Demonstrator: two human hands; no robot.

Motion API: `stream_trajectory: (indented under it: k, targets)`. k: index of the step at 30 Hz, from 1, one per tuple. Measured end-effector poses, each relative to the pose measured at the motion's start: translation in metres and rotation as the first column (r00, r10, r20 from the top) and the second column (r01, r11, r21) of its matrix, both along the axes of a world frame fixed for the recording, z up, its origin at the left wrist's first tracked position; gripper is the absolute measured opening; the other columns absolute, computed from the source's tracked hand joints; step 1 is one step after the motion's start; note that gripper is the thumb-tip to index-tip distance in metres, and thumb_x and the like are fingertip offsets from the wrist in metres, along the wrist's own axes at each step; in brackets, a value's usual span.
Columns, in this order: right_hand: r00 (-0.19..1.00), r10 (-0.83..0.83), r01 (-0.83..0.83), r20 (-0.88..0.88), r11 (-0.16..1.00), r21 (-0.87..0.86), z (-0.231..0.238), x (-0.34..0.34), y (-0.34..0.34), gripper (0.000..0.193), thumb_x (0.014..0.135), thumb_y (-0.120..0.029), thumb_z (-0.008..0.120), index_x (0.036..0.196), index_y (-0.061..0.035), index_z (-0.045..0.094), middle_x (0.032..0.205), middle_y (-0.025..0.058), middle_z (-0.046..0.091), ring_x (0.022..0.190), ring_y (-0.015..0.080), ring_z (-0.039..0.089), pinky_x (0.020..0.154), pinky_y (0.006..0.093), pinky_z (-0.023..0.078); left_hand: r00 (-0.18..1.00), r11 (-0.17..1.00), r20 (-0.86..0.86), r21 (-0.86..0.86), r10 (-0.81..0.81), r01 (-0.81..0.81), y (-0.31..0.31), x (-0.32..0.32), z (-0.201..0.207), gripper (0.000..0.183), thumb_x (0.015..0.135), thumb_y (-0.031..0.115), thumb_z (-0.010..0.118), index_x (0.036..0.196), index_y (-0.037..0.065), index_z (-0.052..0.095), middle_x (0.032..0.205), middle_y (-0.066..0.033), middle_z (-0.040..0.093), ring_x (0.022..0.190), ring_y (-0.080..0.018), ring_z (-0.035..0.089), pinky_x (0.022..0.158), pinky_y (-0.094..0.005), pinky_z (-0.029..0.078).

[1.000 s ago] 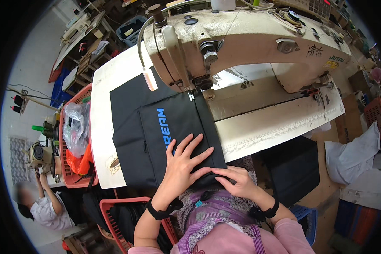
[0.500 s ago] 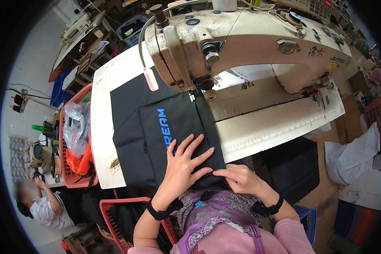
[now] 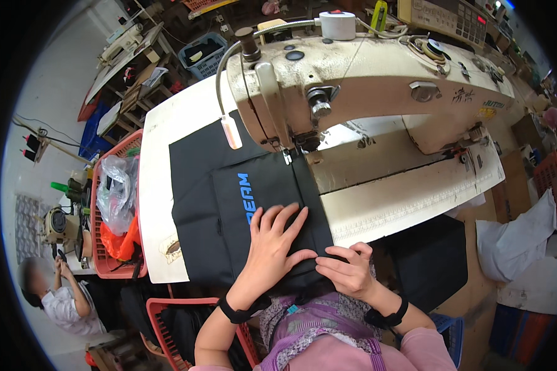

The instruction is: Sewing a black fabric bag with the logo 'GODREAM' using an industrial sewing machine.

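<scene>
A black fabric panel (image 3: 192, 191) with blue lettering lies on the pale sewing table (image 3: 158, 154), its far right part beneath the presser foot (image 3: 287, 158) of a cream sewing machine (image 3: 371, 68). My left hand (image 3: 269, 244) rests flat on the near part of the panel, fingers spread, covering some of the lettering. At the near right corner, my right hand (image 3: 349, 270) pinches the fabric edge between thumb and fingers, close to the left thumb. Whatever lies under those fingertips is hidden.
Left of the table stands a red basket (image 3: 96, 213) with plastic bags; another red basket (image 3: 153, 309) holds black fabric below it. More black fabric (image 3: 430, 260) hangs at the right, near a white sack (image 3: 517, 232). A person (image 3: 74, 303) works at the far left.
The panel and machine appear slightly lower in the picture. My left fingers have drawn somewhat closer together. The right hand's fingers have lifted and uncurled somewhat at the fabric edge.
</scene>
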State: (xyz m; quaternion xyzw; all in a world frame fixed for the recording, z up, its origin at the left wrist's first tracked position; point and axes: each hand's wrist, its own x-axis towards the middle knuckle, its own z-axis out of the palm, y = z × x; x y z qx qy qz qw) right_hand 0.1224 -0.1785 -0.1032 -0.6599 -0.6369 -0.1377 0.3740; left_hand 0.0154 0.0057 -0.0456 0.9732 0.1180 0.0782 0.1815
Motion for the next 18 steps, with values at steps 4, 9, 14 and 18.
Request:
stream_trajectory:
  k: [4,9,14,18]
  targets:
    - [0.997,-0.003,0.005,-0.075,1.000,0.019,0.000,0.001,0.003,0.012,0.072,-0.010,0.068,0.083,-0.0138,0.073,0.097,-0.0052,0.070,0.096,0.0134,0.064,0.086,0.0344,0.034,0.999,0.999,0.004,0.008,-0.047,0.047,0.011,0.004,0.001,0.081,0.070,0.051,0.077,0.137,0.013,0.054,0.146,-0.0085,0.045,0.138,-0.0311,0.035,0.114,-0.0550,0.019]
    - [0.992,0.023,-0.019,-0.126,0.999,0.032,0.003,0.003,0.010,0.014,0.071,-0.006,0.068,0.083,-0.0118,0.072,0.096,-0.0042,0.070,0.093,0.0130,0.064,0.084,0.0333,0.037,1.000,1.000,0.000,0.000,-0.020,0.020,0.017,0.008,0.005,0.080,0.066,0.052,0.079,0.134,0.015,0.057,0.145,-0.0076,0.047,0.137,-0.0309,0.037,0.113,-0.0564,0.020]
    - [0.978,0.081,-0.080,-0.191,0.997,0.012,0.011,0.013,0.025,0.017,0.069,-0.002,0.069,0.085,-0.0072,0.070,0.092,-0.0009,0.068,0.090,0.0148,0.063,0.084,0.0348,0.039,1.000,0.999,-0.006,0.030,-0.019,0.019,0.030,0.015,0.006,0.080,0.066,0.052,0.079,0.134,0.016,0.058,0.144,-0.0074,0.047,0.137,-0.0304,0.038,0.113,-0.0578,0.020]
    - [0.975,0.083,-0.086,-0.206,0.996,-0.006,0.017,0.018,0.032,0.018,0.069,-0.002,0.069,0.086,-0.0059,0.070,0.093,0.0000,0.068,0.090,0.0161,0.062,0.086,0.0367,0.040,1.000,0.999,0.002,0.040,-0.019,0.019,0.037,0.020,0.002,0.079,0.067,0.051,0.078,0.135,0.016,0.057,0.145,-0.0079,0.047,0.137,-0.0303,0.037,0.113,-0.0585,0.019]
